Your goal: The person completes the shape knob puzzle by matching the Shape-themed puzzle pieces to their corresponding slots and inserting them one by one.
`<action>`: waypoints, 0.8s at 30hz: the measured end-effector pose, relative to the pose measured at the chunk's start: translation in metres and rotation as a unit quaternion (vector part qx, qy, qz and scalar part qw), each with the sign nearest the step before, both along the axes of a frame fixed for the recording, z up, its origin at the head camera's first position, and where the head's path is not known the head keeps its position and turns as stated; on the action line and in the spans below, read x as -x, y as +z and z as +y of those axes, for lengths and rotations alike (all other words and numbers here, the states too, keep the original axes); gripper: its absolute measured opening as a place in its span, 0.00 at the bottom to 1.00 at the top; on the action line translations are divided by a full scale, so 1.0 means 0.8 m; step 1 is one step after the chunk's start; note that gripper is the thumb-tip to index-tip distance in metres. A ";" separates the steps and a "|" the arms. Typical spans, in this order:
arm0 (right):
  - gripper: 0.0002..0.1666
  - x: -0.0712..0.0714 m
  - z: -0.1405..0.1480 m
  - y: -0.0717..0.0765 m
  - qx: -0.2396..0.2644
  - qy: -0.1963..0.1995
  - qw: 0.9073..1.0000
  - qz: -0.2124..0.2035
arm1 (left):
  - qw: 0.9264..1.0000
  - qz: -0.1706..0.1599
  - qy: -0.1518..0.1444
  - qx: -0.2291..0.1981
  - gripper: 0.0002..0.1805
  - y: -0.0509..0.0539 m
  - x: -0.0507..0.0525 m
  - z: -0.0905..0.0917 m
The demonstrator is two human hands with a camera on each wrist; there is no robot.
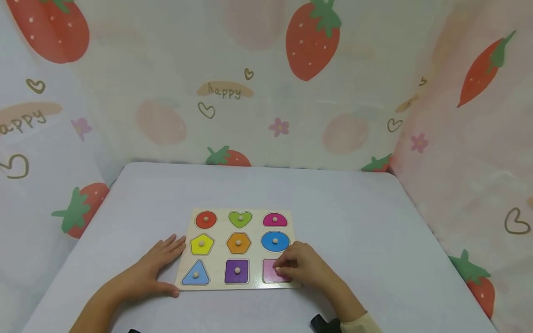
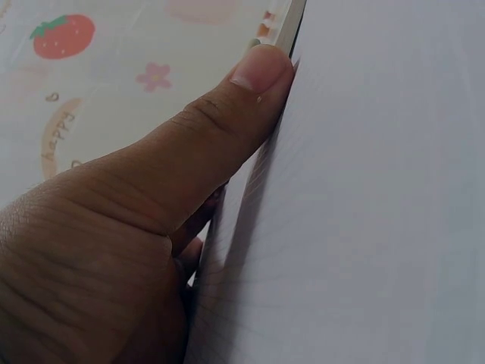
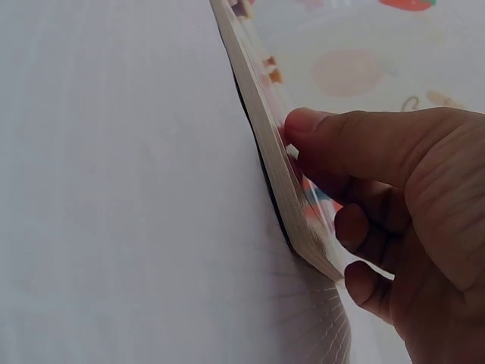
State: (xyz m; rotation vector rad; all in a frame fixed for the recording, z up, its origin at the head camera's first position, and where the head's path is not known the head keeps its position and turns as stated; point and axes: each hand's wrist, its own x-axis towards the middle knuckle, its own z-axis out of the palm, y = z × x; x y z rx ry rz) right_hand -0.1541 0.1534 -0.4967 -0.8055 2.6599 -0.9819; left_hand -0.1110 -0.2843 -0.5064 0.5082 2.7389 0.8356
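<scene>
A wooden shape puzzle board (image 1: 214, 263) lies flat on the table, with knobbed pieces in rows. At its front right corner my right hand (image 1: 306, 266) pinches the knob of the pink square piece (image 1: 269, 274), between thumb and index finger; the hand hides part of that piece. In the right wrist view the thumb (image 3: 341, 136) is over the board's edge, other fingers curled. My left hand (image 1: 156, 266) rests at the board's left side, fingers extended, fingertips and thumb at its edge. Beside the pink piece sits a purple square piece (image 1: 231, 277), and behind it a blue oval piece (image 1: 268, 247).
Other seated pieces include a light blue triangle (image 1: 201, 278), yellow pentagon (image 1: 201, 250), orange hexagon (image 1: 238, 249), red circle (image 1: 206, 225), green heart and magenta half circle. The white table (image 1: 374, 231) reaches back to a strawberry-patterned curtain (image 1: 175, 69). A black object (image 1: 325, 324) is at the right wrist.
</scene>
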 end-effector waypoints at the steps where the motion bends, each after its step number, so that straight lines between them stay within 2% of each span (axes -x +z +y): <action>1: 0.07 0.001 0.000 0.000 0.000 0.003 1.000 0.004 | 1.000 0.000 0.000 0.000 0.67 -0.001 0.000 0.000; 10: 0.08 0.001 -0.003 0.004 -0.001 0.025 0.999 0.025 | 1.000 0.008 -0.002 0.002 0.67 0.000 0.001 -0.008; 14: 0.07 0.001 -0.005 0.006 -0.019 0.043 0.998 0.052 | 1.000 0.021 -0.011 0.004 0.67 0.000 -0.001 -0.013; 16: 0.07 0.000 -0.004 0.007 -0.041 0.049 0.995 0.077 | 1.000 0.026 -0.013 0.006 0.67 0.000 -0.002 -0.015; 19: 0.07 0.002 0.001 0.010 -0.068 0.058 0.987 0.136 | 1.000 0.027 -0.012 0.006 0.66 0.001 -0.003 -0.015; 24: 0.07 0.005 0.018 0.013 -0.061 0.053 0.972 0.220 | 1.000 0.029 -0.012 -0.002 0.66 0.002 -0.004 -0.013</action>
